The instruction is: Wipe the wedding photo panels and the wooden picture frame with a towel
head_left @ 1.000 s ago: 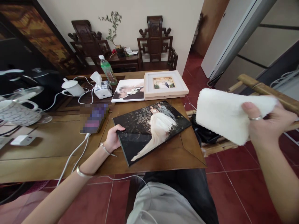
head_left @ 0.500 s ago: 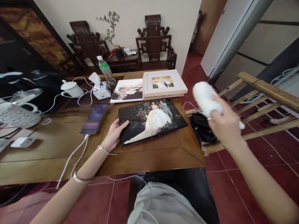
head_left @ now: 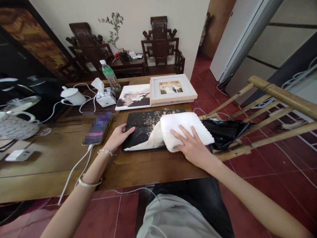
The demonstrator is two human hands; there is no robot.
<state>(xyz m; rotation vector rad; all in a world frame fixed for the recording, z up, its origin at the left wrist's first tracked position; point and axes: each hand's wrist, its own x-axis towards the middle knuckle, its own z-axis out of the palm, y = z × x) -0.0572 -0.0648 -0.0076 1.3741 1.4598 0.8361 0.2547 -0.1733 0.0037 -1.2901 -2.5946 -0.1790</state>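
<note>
A dark photo panel (head_left: 141, 129) showing a couple in wedding clothes lies on the wooden table. At its left edge, my left hand (head_left: 119, 135) rests its thumb on the face, with the other fingers at the edge and partly hidden. A fluffy white towel (head_left: 183, 120), folded into a pad, covers the panel's right part. My right hand (head_left: 194, 147) has it from the near side, fingers spread across the top and pressing it against the picture. Most of the printed couple is hidden under the cloth.
Behind the panel are a white-framed photo (head_left: 173, 96) and a canvas print (head_left: 131, 104). A phone (head_left: 97, 129) with a charging cable lies left, near a tissue box (head_left: 106, 97), a green bottle (head_left: 111, 77) and a lidded cup (head_left: 74, 96). A bamboo chair (head_left: 277, 92) with a black bag (head_left: 223, 132) stands right.
My right hand has come left and down from beside the table, bringing the white towel onto the panel. The panel now lies flatter, with my left hand still at its left edge.
</note>
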